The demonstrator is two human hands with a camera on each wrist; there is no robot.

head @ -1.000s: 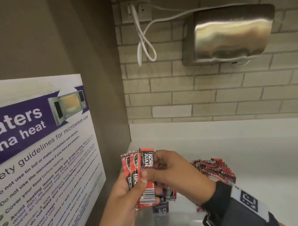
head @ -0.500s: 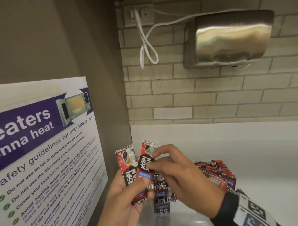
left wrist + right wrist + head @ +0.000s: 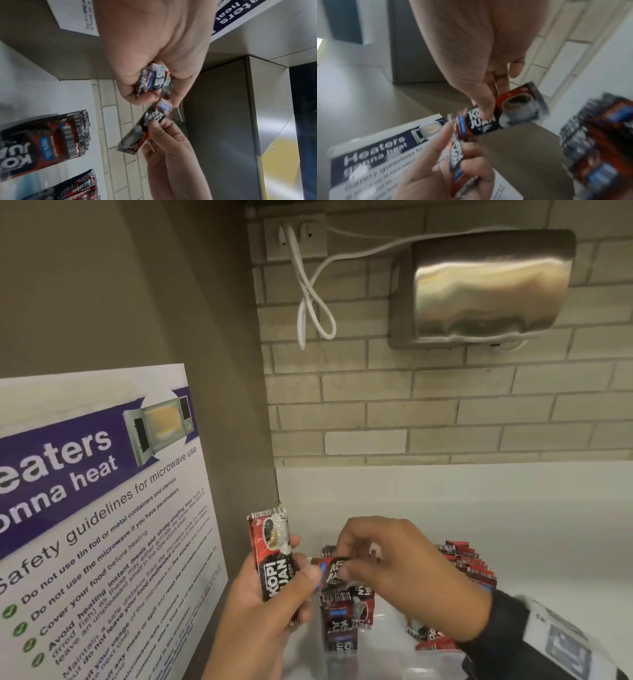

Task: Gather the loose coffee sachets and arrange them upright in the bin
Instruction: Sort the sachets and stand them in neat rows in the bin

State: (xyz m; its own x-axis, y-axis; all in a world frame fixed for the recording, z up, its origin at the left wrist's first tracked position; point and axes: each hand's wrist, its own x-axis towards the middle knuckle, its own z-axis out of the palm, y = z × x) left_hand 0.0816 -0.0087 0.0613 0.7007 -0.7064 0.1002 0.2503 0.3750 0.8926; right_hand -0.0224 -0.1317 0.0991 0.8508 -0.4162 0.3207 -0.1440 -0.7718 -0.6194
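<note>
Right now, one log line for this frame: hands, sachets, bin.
left hand: grips upright sachets | right hand: pinches one sachet sideways | bin: sachets inside, some upright | step: sorting

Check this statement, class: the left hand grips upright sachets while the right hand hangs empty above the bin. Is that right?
Not quite. The left hand does grip upright sachets, but the right hand is not empty: it pinches a single sachet, as the right wrist view shows.
</note>
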